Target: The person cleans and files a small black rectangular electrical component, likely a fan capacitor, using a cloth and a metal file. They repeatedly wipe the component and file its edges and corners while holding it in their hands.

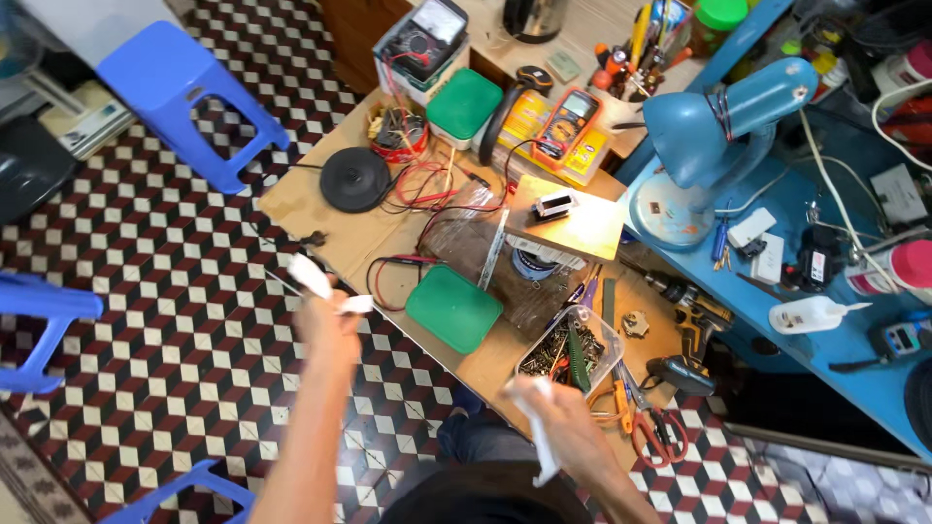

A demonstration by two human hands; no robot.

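The left hand (325, 315) pinches a blurred white strip (311, 276), its long axis slanting up-left over the wooden table (296, 199)'s edge. The right hand (553, 412) grips a second white strip (542, 448) pointing down. Two green lids (452, 309) lie nearby.

Wooden desk (388, 233) carries two green lidded boxes (453, 309) (464, 104), a round black disc (355, 180), a yellow multimeter (570, 118) and a clear tub of screws (571, 347). Red-handled scissors (662, 433) lie near its edge. A blue lamp (714, 121) stands beside; blue stool (175, 92) on the patterned floor (165, 291).
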